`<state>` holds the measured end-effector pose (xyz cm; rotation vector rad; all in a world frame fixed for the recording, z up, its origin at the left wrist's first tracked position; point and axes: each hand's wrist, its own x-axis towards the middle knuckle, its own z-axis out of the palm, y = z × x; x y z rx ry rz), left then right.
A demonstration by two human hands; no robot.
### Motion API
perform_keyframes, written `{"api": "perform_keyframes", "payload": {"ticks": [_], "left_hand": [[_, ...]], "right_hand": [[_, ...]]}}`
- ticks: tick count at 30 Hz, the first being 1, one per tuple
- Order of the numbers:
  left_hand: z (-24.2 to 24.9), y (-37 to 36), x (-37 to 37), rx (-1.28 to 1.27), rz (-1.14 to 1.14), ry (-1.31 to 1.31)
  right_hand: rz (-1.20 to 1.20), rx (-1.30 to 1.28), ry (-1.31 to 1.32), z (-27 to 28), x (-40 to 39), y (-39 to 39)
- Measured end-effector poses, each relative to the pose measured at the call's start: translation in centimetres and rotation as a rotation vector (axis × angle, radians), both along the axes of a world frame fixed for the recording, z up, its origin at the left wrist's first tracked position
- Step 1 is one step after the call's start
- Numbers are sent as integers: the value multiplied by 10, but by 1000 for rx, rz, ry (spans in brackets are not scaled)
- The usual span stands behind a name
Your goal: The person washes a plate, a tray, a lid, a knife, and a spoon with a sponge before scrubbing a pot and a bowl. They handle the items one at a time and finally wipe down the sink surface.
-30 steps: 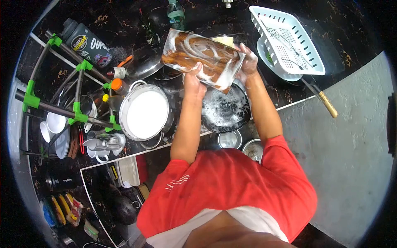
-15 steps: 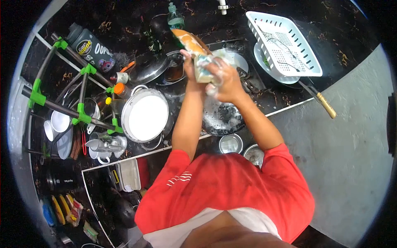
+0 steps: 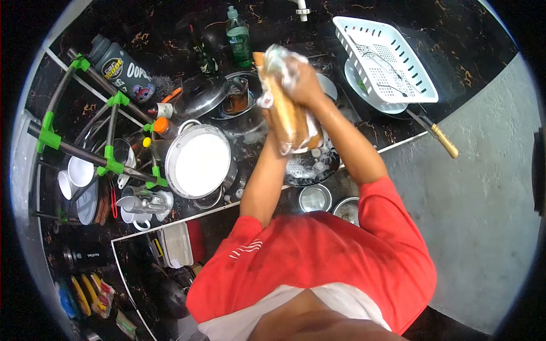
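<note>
A soapy brown chopping board, wooden-looking, is held tilted above the sink area. My left hand grips it from beneath and behind, with most of the fingers hidden. Pressed against the board's upper end is a pale, sudsy sponge or cloth, which my right hand has its fingers closed around. Below the board lies a dark pan with foam on it.
A wide white-topped pot and a metal lid stand left. A green soap bottle is behind. At right are a white basket and a knife with a wooden handle. A pipe rack borders the left.
The board has swung from pointing up and left to hanging nearer my body, its broad face showing. My right hand and the sponge have moved up toward its far end.
</note>
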<state>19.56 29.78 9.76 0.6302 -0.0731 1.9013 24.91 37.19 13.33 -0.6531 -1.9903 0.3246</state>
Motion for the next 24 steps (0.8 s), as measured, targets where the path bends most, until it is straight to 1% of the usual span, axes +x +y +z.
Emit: {"api": "perform_keyframes", "payload": {"ticks": [1,2,3,5,6,7,9,10,11,12,13,14,15,16,17,19,20,21,22,23,24], "left_hand": [[-5,9,-7,-36,48,-29],[-11,15,-23,40,-117,-58],[-20,13,-33,101,-280,-94],[0,-5,-22,-107,-112,-52],[2,-9,-16,17,-132,13],[2,-11,-21,-14,-232,115],[-10,-9,-17,-55,-232,149],[-19,-10,-18,-69,-240,142],[-28,-9,-21,-143,-204,210],[-33,-7,-22,-211,-164,278],[-24,-5,-12,-236,37,347],[-14,-5,-7,-299,212,478],[-12,-9,-5,-376,385,612],[-22,-4,-11,-367,513,737],[-13,-12,-4,-365,616,804],[-44,-9,-13,-368,886,1169],[-32,-32,-12,-485,1039,1519],[-26,-44,-12,-536,1019,1710],[-20,-55,-11,-548,923,1844],[-13,-65,-8,-562,823,1972],[-4,-72,-1,-643,648,2026]], "right_hand": [[52,110,-9,-6,1,-17],[118,218,-112,-8,9,-43],[178,263,-131,-2,12,-46],[57,106,10,-18,1,-12],[-34,1,112,-20,-4,8],[9,-127,272,1,-1,11],[-79,-390,315,4,8,8],[36,-600,365,-16,12,11],[29,-609,359,-40,15,7],[-12,-676,310,-64,18,0],[-50,-742,259,-67,21,-13],[-45,-750,245,-67,29,-22],[60,-1048,353,-45,40,-45],[163,-1347,468,-36,49,-59],[171,-1393,533,-41,62,-58],[175,-1464,799,-25,90,-73],[225,-1394,839,-33,108,-71],[274,-1322,879,-44,127,-67],[256,-1289,904,-51,143,-68],[240,-1257,924,-57,157,-68],[197,-1220,937,-63,169,-70]]}}
